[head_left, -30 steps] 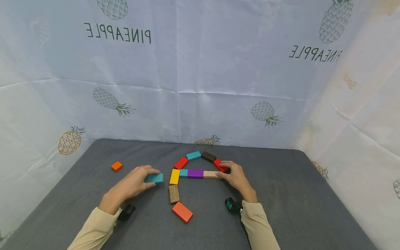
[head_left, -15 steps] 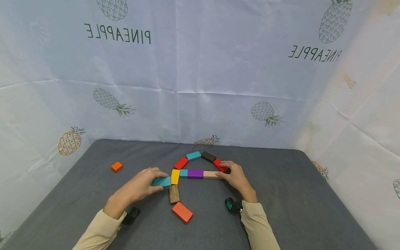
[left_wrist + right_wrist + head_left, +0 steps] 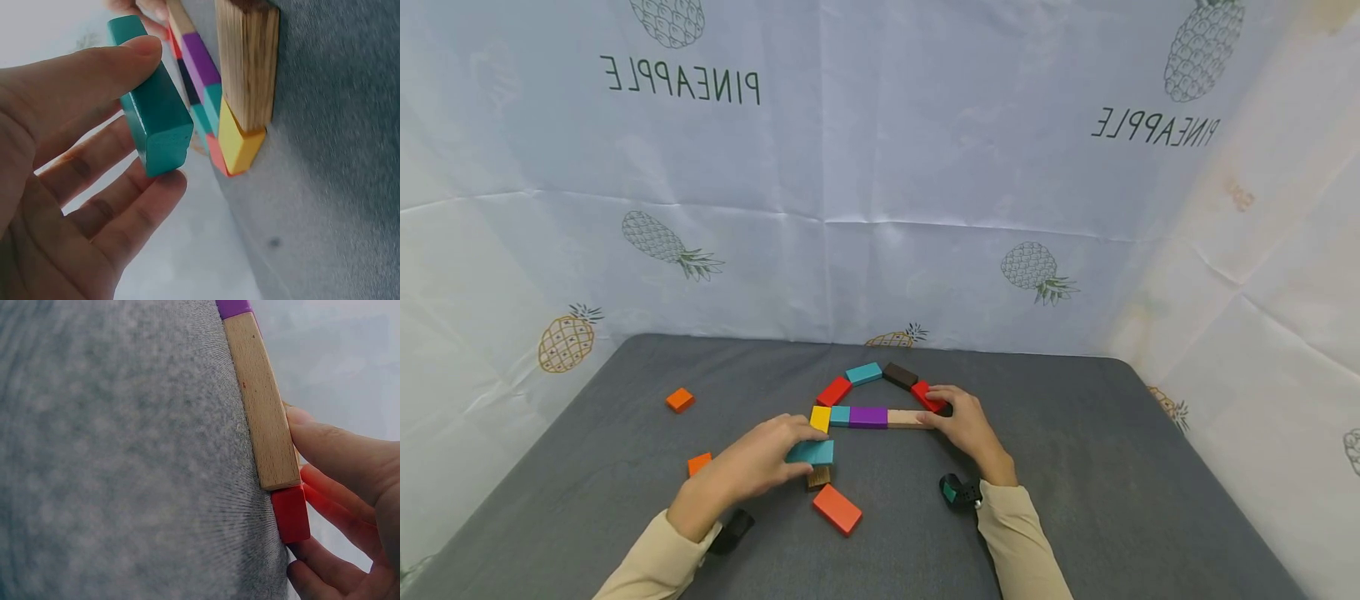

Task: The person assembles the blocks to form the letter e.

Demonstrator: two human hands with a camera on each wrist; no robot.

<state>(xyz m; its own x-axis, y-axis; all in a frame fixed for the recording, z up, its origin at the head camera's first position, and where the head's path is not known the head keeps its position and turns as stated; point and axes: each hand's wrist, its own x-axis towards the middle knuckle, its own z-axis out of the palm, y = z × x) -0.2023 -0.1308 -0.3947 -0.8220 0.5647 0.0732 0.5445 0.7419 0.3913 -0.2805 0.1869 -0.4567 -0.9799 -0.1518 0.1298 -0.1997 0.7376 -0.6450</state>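
Note:
My left hand (image 3: pixel 748 467) grips a teal wooden block (image 3: pixel 811 452) between thumb and fingers. In the head view that block overlaps the lower yellow block (image 3: pixel 820 418) and upper striped brown block (image 3: pixel 818 480); in the left wrist view it is apart from both. My right hand (image 3: pixel 967 433) rests at the right end of the arrangement. Its thumb touches the pale wood block (image 3: pixel 265 406), with its fingers around the end of the red block (image 3: pixel 291 514). A purple block (image 3: pixel 868 417) and a short teal block (image 3: pixel 839 416) continue the row leftward.
Another red block (image 3: pixel 834 392), a teal block (image 3: pixel 863 373) and a dark brown block (image 3: pixel 900 377) form the arch behind the row. An orange-red block (image 3: pixel 837 509) lies slanted in front. Two orange blocks, one farther back (image 3: pixel 681 400), lie left on the grey table (image 3: pixel 1112 500).
My left hand has carried the teal block rightward and toward the front, from left of the yellow block to over the striped brown one. My right hand has stayed in place.

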